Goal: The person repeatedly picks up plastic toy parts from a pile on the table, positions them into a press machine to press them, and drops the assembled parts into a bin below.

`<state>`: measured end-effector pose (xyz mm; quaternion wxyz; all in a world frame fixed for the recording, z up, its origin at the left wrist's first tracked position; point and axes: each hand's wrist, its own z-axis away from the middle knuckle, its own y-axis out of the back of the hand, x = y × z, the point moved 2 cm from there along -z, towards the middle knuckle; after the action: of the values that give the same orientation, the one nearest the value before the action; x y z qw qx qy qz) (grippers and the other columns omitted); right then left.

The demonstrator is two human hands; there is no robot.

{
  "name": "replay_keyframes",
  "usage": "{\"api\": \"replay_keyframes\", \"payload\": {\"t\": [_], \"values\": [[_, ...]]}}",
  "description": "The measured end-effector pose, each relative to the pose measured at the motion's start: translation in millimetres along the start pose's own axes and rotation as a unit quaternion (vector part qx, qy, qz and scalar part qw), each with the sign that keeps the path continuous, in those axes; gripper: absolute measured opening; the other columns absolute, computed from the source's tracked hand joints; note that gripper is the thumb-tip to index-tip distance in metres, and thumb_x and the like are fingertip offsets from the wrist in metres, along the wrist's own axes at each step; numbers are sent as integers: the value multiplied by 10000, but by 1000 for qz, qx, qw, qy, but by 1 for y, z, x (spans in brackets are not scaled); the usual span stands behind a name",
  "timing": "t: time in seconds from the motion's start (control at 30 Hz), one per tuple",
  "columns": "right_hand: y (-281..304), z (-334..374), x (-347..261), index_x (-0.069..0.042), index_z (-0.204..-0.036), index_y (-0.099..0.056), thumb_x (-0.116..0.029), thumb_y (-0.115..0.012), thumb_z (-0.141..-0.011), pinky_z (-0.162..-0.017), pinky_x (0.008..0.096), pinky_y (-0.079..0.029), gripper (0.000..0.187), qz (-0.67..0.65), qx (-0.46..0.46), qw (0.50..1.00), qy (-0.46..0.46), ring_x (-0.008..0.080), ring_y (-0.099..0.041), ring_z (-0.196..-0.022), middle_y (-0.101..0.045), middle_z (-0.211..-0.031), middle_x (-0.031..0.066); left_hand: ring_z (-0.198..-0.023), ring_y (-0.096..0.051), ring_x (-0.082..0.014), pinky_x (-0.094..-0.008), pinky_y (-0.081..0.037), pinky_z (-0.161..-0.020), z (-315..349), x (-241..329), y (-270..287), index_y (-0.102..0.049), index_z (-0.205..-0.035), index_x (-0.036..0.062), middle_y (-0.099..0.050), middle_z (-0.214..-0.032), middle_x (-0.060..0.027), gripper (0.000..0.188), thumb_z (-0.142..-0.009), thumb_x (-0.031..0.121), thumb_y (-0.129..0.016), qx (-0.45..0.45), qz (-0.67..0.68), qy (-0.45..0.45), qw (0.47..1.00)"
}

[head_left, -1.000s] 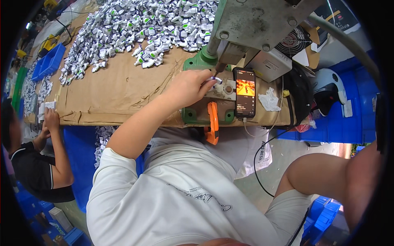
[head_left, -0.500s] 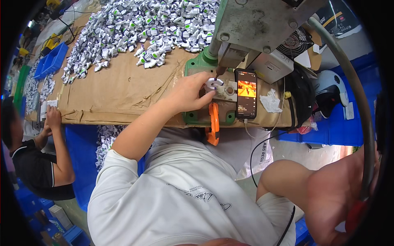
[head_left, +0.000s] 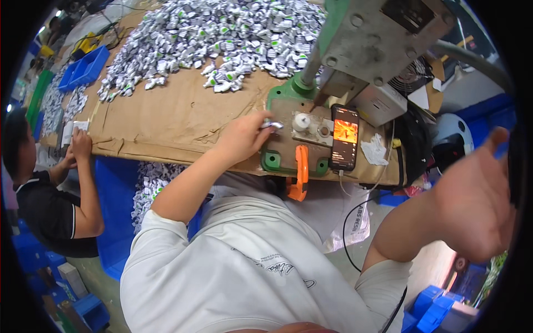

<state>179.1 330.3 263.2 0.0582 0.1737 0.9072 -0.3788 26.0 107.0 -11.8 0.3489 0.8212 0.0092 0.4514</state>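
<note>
My left hand (head_left: 239, 139) is closed, pinching a small white-and-dark plastic part (head_left: 273, 124) at its fingertips. It is just left of a metal fixture (head_left: 307, 129) with a round white piece (head_left: 302, 121) on it, on the green base (head_left: 272, 159) of a bench press (head_left: 372, 41). The press tip (head_left: 316, 105) stands above the fixture. At the right edge is my right hand (head_left: 474, 208), blurred, its thumb pointing up; its other fingers are hidden. Above it, the press's curved lever (head_left: 472, 61) runs out of view.
A phone (head_left: 345, 139) lies right of the fixture, beside a crumpled tissue (head_left: 375, 150). Orange-handled scissors (head_left: 300, 172) overhang the front edge. White parts (head_left: 211, 33) are heaped at the back. A co-worker (head_left: 53, 194) works at left, near a blue bin (head_left: 114, 222).
My left hand has drawn back left from the fixture with the plastic part. The right hand has risen, and the lever has swung up. The view has shifted slightly.
</note>
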Motion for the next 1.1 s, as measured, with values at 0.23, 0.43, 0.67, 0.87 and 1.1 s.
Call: {"api": "replay_keyframes", "payload": {"t": [0.23, 0.43, 0.67, 0.87, 1.1], "values": [[70, 128, 61, 6, -918, -605, -66, -495, -894, -737, 341, -444, 134, 175, -414, 855, -259, 188, -562, -805, -612, -834, 95, -688, -592, -289, -388, -458, -613, 96, -50, 130, -644, -794, 22, -603, -739, -125, 219, -870, 223, -690, -213, -61, 75, 972], [71, 201, 82, -22, -895, -637, -99, -606, -867, -667, 323, -470, 87, 185, -619, 704, -296, 229, -594, -712, -636, -799, 97, -698, -591, -247, -366, -479, -664, 99, -59, 137, -645, -820, 28, -614, -764, -111, 203, -882, 219, -672, -192, 28, 123, 973], [75, 227, 87, -57, -906, -658, -215, -639, -874, -708, 393, -494, 162, 255, -702, 574, -336, 279, -636, -778, -651, -799, 98, -897, -644, -327, -404, -506, -777, -23, -111, 81, -653, -1059, 58, -639, -1073, -146, 232, -907, 233, -648, 53, -146, 125, 980], [73, 224, 87, -64, -895, -656, -228, -636, -875, -704, 387, -494, 166, 275, -674, 596, -339, 271, -635, -758, -644, -781, 95, -771, -623, -282, -404, -498, -707, -57, -125, 77, -661, -1067, 59, -663, -902, -123, 329, -886, 332, -699, 26, -265, 77, 961], [75, 226, 86, -64, -891, -655, -214, -644, -870, -694, 381, -501, 152, 275, -664, 617, -321, 264, -639, -742, -651, -790, 94, -885, -643, -323, -413, -503, -761, -34, -103, 86, -654, -932, 37, -658, -911, -159, 358, -843, 380, -710, -110, -217, 182, 953]]}}
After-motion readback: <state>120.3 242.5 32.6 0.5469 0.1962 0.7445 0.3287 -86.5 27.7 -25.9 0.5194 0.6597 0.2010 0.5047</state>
